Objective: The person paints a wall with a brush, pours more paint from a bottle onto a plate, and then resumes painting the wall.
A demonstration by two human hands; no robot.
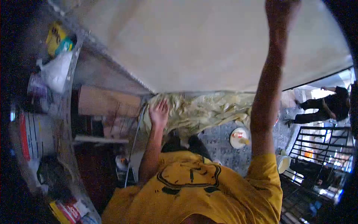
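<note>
A broad cream-coloured surface (197,48) fills the upper part of the view. Along its near edge hangs a crumpled, yellowish, shiny sheet (201,112). My left hand (159,112) lies against the left end of this sheet, fingers stretched out and slightly apart, gripping nothing. Far out over the cream surface reaches my right hand (282,13), blurred and partly cut off by the top edge. Its fingers are hidden, so whatever it may hold does not show.
Shelving with packages (61,41) runs down the left, beside a cardboard box (102,100). On the tiled floor (220,145) stands a round white container (238,143). At the right are another person in dark clothes (328,104) and a black metal rack (317,145).
</note>
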